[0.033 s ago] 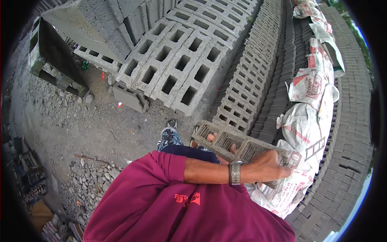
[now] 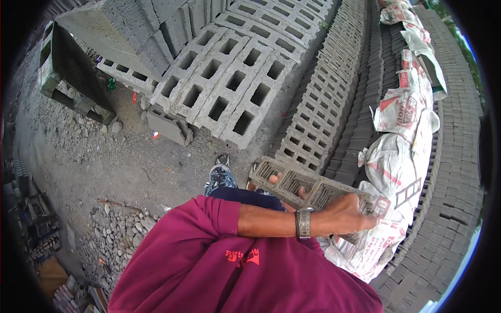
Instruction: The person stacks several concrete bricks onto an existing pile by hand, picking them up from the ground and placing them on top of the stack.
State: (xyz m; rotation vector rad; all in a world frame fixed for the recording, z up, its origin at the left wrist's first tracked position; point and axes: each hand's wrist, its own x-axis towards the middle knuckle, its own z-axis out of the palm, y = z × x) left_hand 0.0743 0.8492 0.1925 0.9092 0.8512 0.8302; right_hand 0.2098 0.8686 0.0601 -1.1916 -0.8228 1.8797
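Observation:
A grey hollow concrete block (image 2: pixel 313 191) is in front of me to the right, tilted, with its open cells facing up. My left hand (image 2: pixel 347 215), with a watch (image 2: pixel 304 223) on its wrist, reaches across my body and is closed over the block's right end. Fingertips of my right hand (image 2: pixel 275 178) show inside the left cell, and more skin shows in the middle cell. The block and my left arm hide most of the right hand and forearm. Beyond the block stands a row of similar hollow blocks (image 2: pixel 313 107).
Larger hollow blocks (image 2: pixel 235 80) are stacked ahead, with solid-sided ones (image 2: pixel 112 39) behind. White and red sacks (image 2: pixel 399 156) line the right side. One block (image 2: pixel 75 78) stands apart at far left; a broken piece (image 2: pixel 169 127) lies nearer. Gravel (image 2: pixel 122 229) lies left of me.

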